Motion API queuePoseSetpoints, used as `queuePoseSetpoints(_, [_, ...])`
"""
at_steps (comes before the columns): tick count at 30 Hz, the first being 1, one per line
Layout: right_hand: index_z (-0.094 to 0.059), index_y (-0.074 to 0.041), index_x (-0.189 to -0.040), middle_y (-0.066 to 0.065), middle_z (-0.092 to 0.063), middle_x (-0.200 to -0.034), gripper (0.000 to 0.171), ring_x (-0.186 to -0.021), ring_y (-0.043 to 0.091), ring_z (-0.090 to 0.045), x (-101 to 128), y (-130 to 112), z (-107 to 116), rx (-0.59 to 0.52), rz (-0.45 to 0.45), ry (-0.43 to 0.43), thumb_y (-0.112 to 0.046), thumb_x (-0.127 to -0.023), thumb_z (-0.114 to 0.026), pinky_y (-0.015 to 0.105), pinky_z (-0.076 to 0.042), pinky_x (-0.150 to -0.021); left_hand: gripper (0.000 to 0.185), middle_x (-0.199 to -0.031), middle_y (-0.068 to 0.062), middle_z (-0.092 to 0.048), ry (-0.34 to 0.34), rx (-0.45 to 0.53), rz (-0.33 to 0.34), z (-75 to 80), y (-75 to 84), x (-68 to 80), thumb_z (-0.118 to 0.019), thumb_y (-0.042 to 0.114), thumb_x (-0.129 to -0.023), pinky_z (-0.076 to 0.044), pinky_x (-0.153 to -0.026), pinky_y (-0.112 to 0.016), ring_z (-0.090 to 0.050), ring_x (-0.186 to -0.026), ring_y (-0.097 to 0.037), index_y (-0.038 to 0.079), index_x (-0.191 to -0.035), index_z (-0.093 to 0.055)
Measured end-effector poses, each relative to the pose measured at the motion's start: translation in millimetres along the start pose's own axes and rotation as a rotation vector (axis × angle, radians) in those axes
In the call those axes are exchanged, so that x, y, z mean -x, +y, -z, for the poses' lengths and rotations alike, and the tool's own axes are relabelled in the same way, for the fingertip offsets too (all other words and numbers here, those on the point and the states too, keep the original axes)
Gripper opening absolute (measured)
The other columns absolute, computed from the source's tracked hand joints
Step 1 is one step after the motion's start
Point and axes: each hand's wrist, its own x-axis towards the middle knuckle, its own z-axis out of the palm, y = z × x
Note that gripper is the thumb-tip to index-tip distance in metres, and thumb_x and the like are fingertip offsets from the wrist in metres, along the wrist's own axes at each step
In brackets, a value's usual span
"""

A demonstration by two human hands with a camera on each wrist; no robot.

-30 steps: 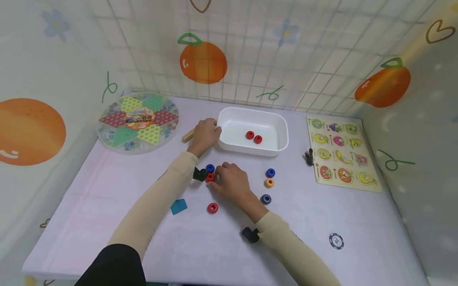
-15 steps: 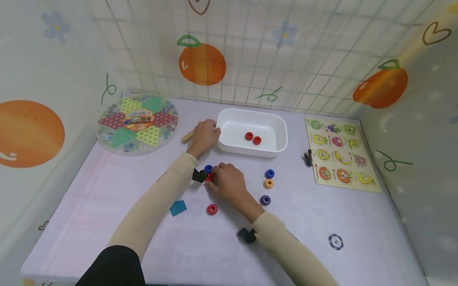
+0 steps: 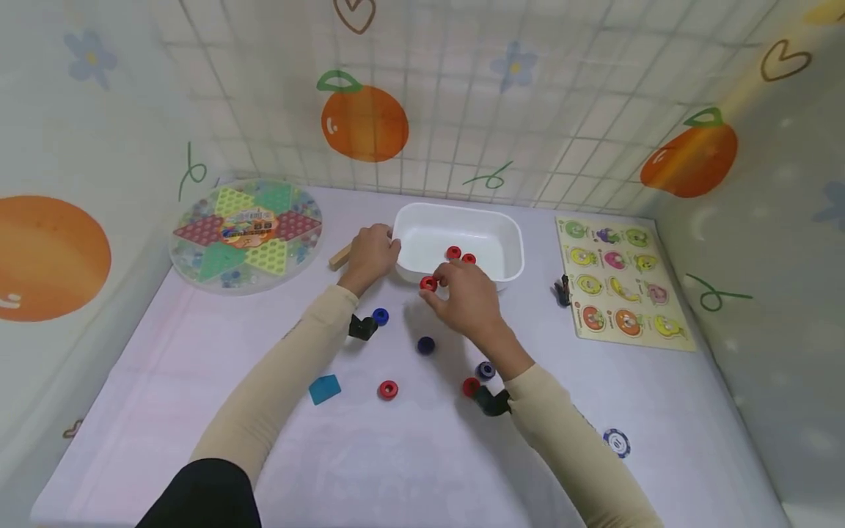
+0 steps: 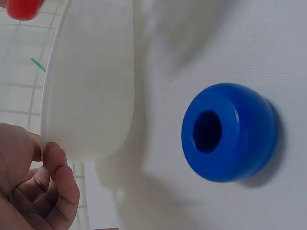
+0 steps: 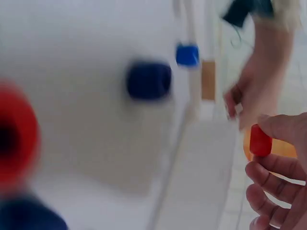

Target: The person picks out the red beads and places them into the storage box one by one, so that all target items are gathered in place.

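Observation:
My left hand (image 3: 372, 253) pinches the left end of a white plastic tub (image 3: 460, 207). In the left wrist view its thumb and finger meet on the tub's rim (image 4: 44, 110). Between thumb and fingertips, my right hand (image 3: 470, 301) holds a red bead (image 3: 428, 283) at the tub's front edge; the right wrist view shows this pinched red bead (image 5: 261, 140) from the side. Two red beads (image 3: 453, 253) lie inside the tub. A bright blue bead (image 3: 380, 317) lies near my left wrist, and a dark blue bead (image 3: 425, 345) stands in front of the tub.
Closer to me lie a red bead (image 3: 388, 390), a teal block (image 3: 325, 389), another red bead (image 3: 472, 387) and a dark ringed bead (image 3: 485, 370). A wooden block (image 3: 339, 257), a round game board (image 3: 246, 236), a fruit puzzle board (image 3: 623, 286) and a chip (image 3: 617, 443) lie farther out.
My right hand has picked up a red bead beside the blue one and carried it up and right to the tub. The dark blue bead now shows. My left hand stays on the tub.

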Motion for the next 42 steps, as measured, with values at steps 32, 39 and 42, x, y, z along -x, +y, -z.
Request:
queuePoseSetpoints(32, [-0.069,0.003,-0.108,0.016,-0.070,-0.096,0.033,-0.089,0.032,-0.060,-79,124,-14,-0.017,-0.335,-0.181,-0.026,-0.095,-0.071,0.043,-0.048,-0.081,0.033,-0.101,-0.016,-0.072,0.015,0.023,-0.010,-17.6,2.0,3.9,-0.062,0.021,-0.101,-0.053,-0.079,-0.039,-0.063,-0.087,-0.027,-0.004,-0.123,-0.069])
queuePoseSetpoints(39, [-0.067,0.005,-0.115,0.019,-0.070,-0.103,0.039,-0.095,0.035,-0.060,-86,118,-10,-0.048,-0.317,-0.183,-0.030,-0.096,-0.068,0.045,-0.049,-0.086,0.034,-0.102,-0.017,-0.072,0.040,0.009,-0.017,-8.4,-0.7,2.0,-0.062,0.021,-0.102,-0.053,-0.076,-0.038,-0.063,-0.085,-0.027,-0.004,-0.123,-0.069])
queuePoseSetpoints(42, [-0.067,0.005,-0.116,0.019,-0.071,-0.100,0.042,-0.095,0.035,-0.062,-87,111,-3,-0.032,-0.279,-0.140,-0.032,-0.096,-0.067,0.048,-0.049,-0.087,0.034,-0.103,-0.017,-0.072,0.048,-0.001,-0.016,-3.9,-2.9,-0.6,-0.062,0.021,-0.102,-0.053,-0.077,-0.039,-0.063,-0.086,-0.028,-0.004,-0.123,-0.069])
